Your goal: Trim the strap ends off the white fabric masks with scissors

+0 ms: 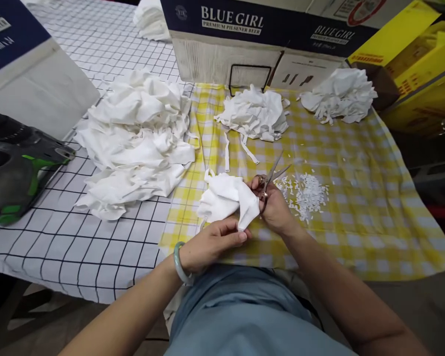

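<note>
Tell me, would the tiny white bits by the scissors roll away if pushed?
Likely they'd scatter rather than roll: the white bits lie loose in a spread heap. They look very light, so a puff might move them. The yellow checked cloth might slow them.

light: bright, even | shadows: soft, faint | focus: sharp | edges: wide-angle bending

four heaps of white cloth: left heap, centre heap, right heap, far heap. one white piece; one pair of scissors; one scatter of snippets; two tablecloths: grid cloth, yellow cloth; one bangle.
</note>
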`<state>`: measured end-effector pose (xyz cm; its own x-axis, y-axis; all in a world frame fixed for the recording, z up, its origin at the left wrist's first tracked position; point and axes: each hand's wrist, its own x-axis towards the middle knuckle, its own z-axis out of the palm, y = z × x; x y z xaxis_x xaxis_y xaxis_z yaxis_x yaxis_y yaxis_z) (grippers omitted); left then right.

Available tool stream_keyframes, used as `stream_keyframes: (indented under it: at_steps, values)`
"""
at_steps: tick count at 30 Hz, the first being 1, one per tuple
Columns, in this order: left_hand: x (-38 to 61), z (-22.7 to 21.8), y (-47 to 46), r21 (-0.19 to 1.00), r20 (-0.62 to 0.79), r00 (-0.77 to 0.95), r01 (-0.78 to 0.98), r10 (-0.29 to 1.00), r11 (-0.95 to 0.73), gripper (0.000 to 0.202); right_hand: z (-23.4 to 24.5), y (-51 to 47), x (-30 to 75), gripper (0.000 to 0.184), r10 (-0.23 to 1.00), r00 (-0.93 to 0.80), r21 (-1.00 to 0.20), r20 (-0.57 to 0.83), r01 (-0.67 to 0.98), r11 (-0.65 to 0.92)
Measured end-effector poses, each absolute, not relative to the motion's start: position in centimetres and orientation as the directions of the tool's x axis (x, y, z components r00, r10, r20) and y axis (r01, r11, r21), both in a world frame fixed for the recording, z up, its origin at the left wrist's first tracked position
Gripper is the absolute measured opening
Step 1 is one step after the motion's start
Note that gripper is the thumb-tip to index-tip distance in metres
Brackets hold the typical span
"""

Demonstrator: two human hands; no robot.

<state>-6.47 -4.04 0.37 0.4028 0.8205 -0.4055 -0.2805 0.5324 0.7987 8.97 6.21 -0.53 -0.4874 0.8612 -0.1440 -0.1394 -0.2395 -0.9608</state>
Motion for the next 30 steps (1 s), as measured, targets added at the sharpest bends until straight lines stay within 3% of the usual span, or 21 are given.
stream_keyframes:
  at_steps: [2, 6, 9, 13, 15, 18, 19, 21, 25, 28, 30]
  values:
    - [-6.0, 0.5, -4.2, 0.859, -0.362, 0.294, -0.265, 0.885, 0.439, 0.031, -0.8, 6.5, 9.8, 0.041, 0.859, -0.497, -0.980, -0.122, -0.078, -0.185]
    - [-6.1, 1.8, -4.4, 0.911, -0.357, 0.155, -0.159, 0.921, 0.380, 0.034, -0.5, 5.7, 11.3, 0.034, 0.881, -0.469, -0.990, 0.068, 0.079, 0.118]
    - [-6.6, 3.2, -4.6, 0.931, -0.330, 0.135, -0.116, 0.934, 0.346, 0.029, 0.4, 4.4, 11.4, 0.036, 0.789, -0.607, -0.975, 0.094, 0.104, 0.197]
    - [-7.4, 4.8, -4.8, 0.946, -0.294, 0.136, -0.098, 0.946, 0.308, 0.031, 0.7, 3.9, 9.7, 0.027, 0.794, -0.608, -0.999, -0.007, 0.040, 0.022]
    - [-7.6, 5.5, -4.8, 0.988, -0.147, 0.067, 0.052, 0.987, 0.143, 0.028, 0.5, 3.9, 8.3, 0.032, 0.810, -0.585, -0.994, -0.049, -0.053, -0.098]
    - [-7.4, 6.0, -4.3, 0.949, 0.174, -0.005, 0.267, 0.985, -0.166, 0.020, -0.2, 3.5, 6.4, 0.045, 0.777, -0.617, -0.943, -0.122, -0.173, -0.286]
    - [-7.1, 5.9, -4.1, 0.949, 0.212, -0.019, 0.245, 0.977, -0.201, 0.021, -0.5, 3.2, 6.0, 0.047, 0.758, -0.637, -0.927, -0.142, -0.182, -0.327]
    - [-6.3, 5.2, -3.5, 0.985, 0.160, -0.048, 0.074, 0.986, -0.156, 0.025, -0.7, 2.7, 6.4, 0.047, 0.729, -0.667, -0.929, -0.153, -0.154, -0.336]
    - [-4.3, 3.1, -2.5, 0.979, -0.031, -0.103, -0.206, 0.994, 0.009, 0.029, 0.0, 2.8, 10.6, 0.038, 0.804, -0.588, -0.990, -0.088, 0.140, -0.006]
    - [-2.8, 2.2, -2.2, 0.967, -0.116, -0.079, -0.235, 0.990, 0.095, 0.031, 1.1, 3.1, 14.3, 0.039, 0.857, -0.514, -0.859, 0.037, 0.422, 0.289]
    - [-1.9, 1.9, -2.1, 0.966, -0.158, -0.050, -0.214, 0.986, 0.144, 0.032, 1.5, 3.0, 15.8, 0.040, 0.840, -0.534, -0.744, 0.098, 0.521, 0.418]
